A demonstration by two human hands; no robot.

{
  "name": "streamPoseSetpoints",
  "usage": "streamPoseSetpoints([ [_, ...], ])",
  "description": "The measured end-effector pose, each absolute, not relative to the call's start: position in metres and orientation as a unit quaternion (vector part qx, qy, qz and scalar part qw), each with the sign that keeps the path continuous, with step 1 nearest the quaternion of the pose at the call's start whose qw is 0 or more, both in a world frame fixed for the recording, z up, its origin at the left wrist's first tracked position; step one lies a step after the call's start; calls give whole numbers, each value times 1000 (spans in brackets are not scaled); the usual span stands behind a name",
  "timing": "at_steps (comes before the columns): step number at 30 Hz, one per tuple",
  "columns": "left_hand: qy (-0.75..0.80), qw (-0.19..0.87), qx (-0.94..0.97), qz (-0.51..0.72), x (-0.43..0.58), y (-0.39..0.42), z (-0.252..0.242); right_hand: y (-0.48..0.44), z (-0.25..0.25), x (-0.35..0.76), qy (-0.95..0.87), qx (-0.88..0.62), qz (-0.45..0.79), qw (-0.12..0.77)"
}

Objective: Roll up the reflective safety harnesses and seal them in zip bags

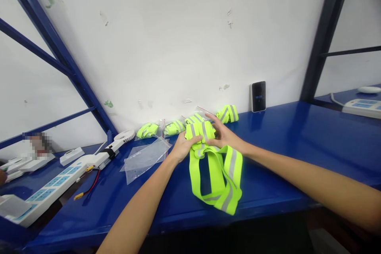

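Between my two hands is a neon yellow reflective strap (220, 178) with grey stripes, partly folded into a bundle at its upper end. Loose loops of it hang down toward the table's front edge. My left hand (184, 145) is closed on the left side of the bundle, thumb on top. On the right side, my right hand (224, 135) grips it with the thumb in front and the index finger raised. Behind my hands lie a bagged strap bundle (174, 128), another bagged bundle (148, 130) and an unbagged-looking bundle (228, 114). Flat clear plastic bags (145, 160) lie left of my left hand.
The blue table (279, 147) meets a white wall. A small black-faced clock (258, 96) stands at the back right. Along the left run a long power strip (56, 180), a white fan (125, 136) and a red-black cable (95, 180). Blue metal posts (64, 53) frame the sides.
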State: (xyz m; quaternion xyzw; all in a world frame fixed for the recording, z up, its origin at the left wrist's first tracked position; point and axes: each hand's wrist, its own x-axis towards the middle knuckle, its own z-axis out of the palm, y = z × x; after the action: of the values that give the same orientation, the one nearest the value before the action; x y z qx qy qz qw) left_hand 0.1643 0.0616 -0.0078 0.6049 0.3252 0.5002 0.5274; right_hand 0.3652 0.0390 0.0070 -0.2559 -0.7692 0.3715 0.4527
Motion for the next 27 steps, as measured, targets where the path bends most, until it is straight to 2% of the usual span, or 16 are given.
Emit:
streamPoseSetpoints([
  [6, 338, 475, 585, 564, 167, 65, 3, 38, 15, 365, -697, -289, 420, 505],
  [11, 312, 437, 555, 636, 160, 66, 12, 30, 24, 362, -649, -321, 502, 473],
  [14, 298, 431, 553, 648, 158, 64, 14, 27, 22, 354, -683, -334, 450, 468],
  [18, 298, 434, 568, 633, 162, 60, 13, 28, 14, 345, -719, -331, 346, 503],
  [23, 294, 458, 570, 616, 170, 56, 10, 31, 8, 344, -657, -398, 382, 514],
  [27, 265, 508, 558, 600, 176, 52, 11, 33, 5, 342, -602, -390, 394, 574],
])
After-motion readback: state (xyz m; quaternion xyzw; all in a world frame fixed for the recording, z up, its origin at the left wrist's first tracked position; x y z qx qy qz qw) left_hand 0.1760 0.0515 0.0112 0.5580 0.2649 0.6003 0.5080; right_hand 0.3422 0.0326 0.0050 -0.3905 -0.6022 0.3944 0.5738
